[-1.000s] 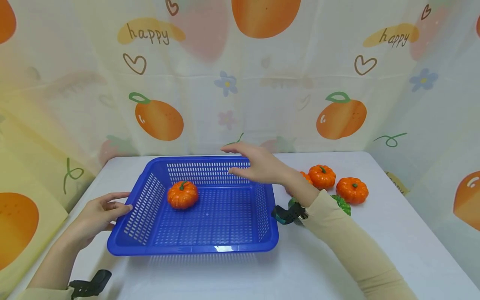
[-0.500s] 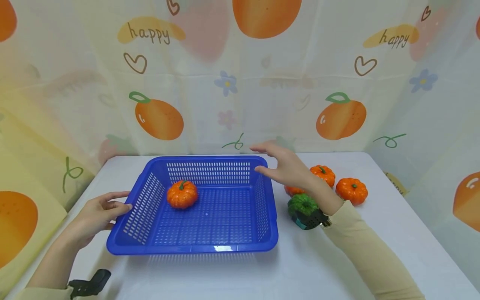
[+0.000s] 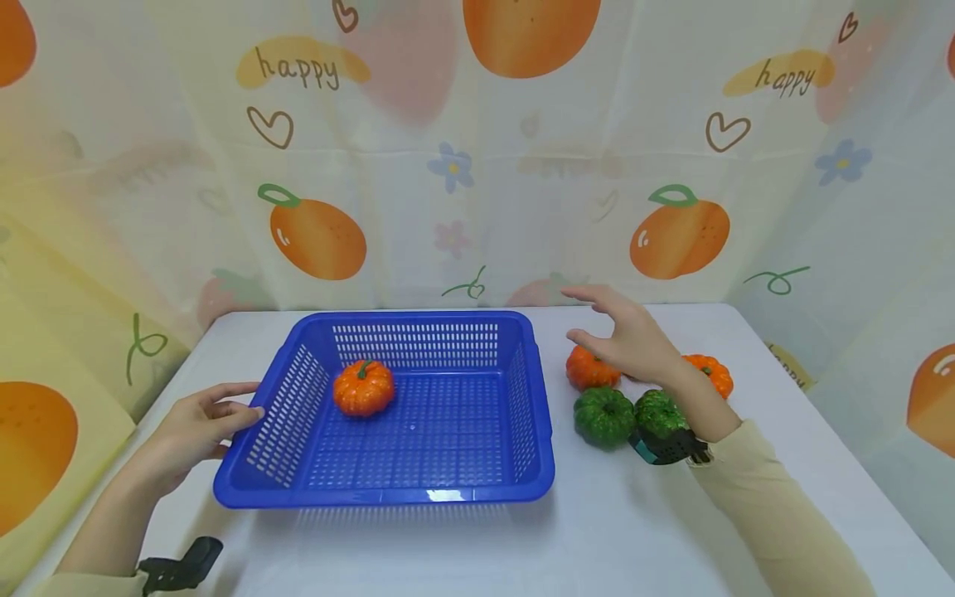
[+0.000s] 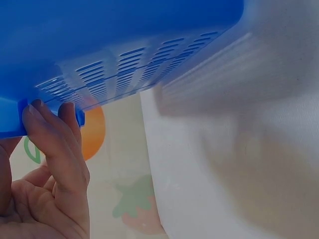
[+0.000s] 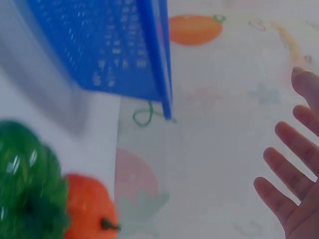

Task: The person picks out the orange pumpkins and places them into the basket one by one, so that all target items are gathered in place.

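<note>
My left hand grips the left rim of a blue plastic basket, thumb on top and fingers beneath, as the left wrist view also shows. One small orange pumpkin sits inside, left of the basket's middle. Over the group to the right, my right hand hovers holding nothing, its fingers spread and thumb apart. Under and beside it lie an orange pumpkin, a dark green pumpkin, another green pumpkin partly behind the wrist, and an orange pumpkin half hidden by the forearm.
The basket stands on a white-covered table, its right wall between the inside pumpkin and the outside group. A fruit-printed curtain hangs behind the table and along both sides. Both wrists carry black camera straps.
My right hand has moved rightward from over the basket to above the pumpkins outside, staying spread. The left hand, basket and pumpkin inside have stayed put.
</note>
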Demonstrator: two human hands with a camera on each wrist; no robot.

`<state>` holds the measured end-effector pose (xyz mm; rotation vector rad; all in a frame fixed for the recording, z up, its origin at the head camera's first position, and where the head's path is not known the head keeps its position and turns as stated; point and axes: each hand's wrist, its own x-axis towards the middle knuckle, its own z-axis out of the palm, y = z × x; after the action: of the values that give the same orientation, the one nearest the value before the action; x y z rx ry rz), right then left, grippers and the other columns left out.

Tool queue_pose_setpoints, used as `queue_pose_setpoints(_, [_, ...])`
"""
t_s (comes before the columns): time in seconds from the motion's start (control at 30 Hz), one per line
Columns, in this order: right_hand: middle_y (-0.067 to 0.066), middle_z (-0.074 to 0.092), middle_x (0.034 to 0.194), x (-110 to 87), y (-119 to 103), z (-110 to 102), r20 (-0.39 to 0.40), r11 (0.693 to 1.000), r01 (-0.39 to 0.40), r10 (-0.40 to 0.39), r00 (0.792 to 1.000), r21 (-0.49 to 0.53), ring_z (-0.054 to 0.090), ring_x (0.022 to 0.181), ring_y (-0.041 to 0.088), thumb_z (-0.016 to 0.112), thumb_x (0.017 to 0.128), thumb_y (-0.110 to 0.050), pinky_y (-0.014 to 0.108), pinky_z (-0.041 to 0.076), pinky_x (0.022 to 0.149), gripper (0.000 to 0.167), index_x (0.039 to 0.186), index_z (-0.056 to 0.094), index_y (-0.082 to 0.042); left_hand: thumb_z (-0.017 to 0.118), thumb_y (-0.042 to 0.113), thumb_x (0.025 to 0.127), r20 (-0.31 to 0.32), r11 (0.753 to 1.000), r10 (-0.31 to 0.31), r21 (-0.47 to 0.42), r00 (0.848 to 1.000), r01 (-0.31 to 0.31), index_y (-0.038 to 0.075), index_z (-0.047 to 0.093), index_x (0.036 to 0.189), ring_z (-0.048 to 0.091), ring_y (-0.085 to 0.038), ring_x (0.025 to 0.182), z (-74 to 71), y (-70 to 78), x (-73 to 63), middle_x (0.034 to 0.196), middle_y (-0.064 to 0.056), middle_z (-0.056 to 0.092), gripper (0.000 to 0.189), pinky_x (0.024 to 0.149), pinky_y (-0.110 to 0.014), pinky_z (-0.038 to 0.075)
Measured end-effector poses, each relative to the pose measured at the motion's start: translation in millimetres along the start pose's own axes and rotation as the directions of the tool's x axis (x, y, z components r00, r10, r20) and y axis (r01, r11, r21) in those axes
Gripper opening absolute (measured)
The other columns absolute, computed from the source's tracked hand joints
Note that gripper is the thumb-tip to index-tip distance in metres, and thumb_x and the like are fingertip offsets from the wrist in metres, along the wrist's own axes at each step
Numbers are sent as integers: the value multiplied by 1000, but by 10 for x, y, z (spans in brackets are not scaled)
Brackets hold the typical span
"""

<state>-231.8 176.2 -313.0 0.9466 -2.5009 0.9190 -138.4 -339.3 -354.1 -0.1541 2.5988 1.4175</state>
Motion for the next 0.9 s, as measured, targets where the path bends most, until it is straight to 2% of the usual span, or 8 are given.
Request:
queue_pose_setpoints(0.4, [10,51,130,-339,313,-169,-69,995,-95,93,993,-29,48,118,26,70,80,-9,47,43,94,55,131,49,-9,58,30,91,5,1000,-11,-1,1000,11,-3,28,140,64,-14,76,-5,5,-1,92,-5,65,67,66,-34,56])
queue_pose_setpoints(0.53, [11,48,133,-460,370,-217,-61,987,-164,163,985,-3,44,121,30,69,81,-11,52,39,95,57,133,47,-11,59,30,90,8,1000,-13,-2,1000,13,-3,28,140,64,-14,76,-4,6,0,92,-5,66,68,67,-34,56])
queue_pose_setpoints(0.73, [14,45,135,-616,496,-296,-87,978,-205,201,976,-35,41,123,34,69,81,-10,58,35,96,61,136,43,-12,59,29,90,11,1000,-6,-16,1000,6,-3,28,140,65,-14,76,-13,0,0,91,-3,66,67,66,-34,56])
queue_pose_setpoints(0.9, [16,41,138,-728,616,-359,-98,962,-270,266,959,-29,36,125,38,69,81,-13,62,31,96,65,139,39,-16,59,28,90,15,999,-1,-34,1000,1,-3,28,140,64,-14,75,-11,-6,8,89,-2,66,66,65,-34,56])
